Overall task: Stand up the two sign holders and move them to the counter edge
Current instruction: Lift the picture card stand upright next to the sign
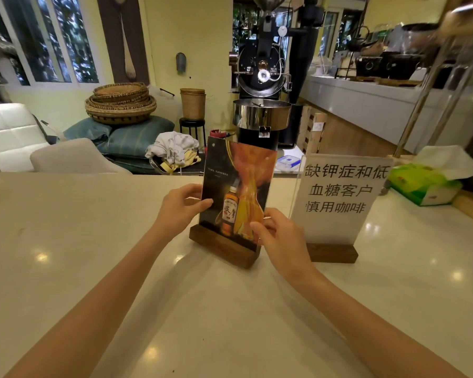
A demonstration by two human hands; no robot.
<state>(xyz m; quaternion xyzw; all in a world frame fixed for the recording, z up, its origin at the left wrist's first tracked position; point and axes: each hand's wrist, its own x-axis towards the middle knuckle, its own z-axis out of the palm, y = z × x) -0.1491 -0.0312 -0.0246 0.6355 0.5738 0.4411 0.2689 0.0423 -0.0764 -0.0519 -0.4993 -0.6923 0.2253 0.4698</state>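
Two sign holders stand upright on the pale counter (pixel 93 268), each a clear panel in a dark wooden base. The left one, the whisky poster sign holder (pixel 236 186), is held on both sides: my left hand (pixel 179 208) pinches its left edge and my right hand (pixel 279 236) grips its lower right edge. Its base (pixel 224 248) rests on the counter. The white text sign holder (pixel 339 197) stands just to the right, untouched, close behind my right hand. Both stand a little short of the counter's far edge.
A green tissue box (pixel 426 184) sits at the right end of the counter. Beyond the counter's far edge are a black coffee roaster (pixel 262 77), a pale chair (pixel 74 156), cushions and stacked woven baskets (pixel 120 105). A metal pole (pixel 421 105) rises at the right.
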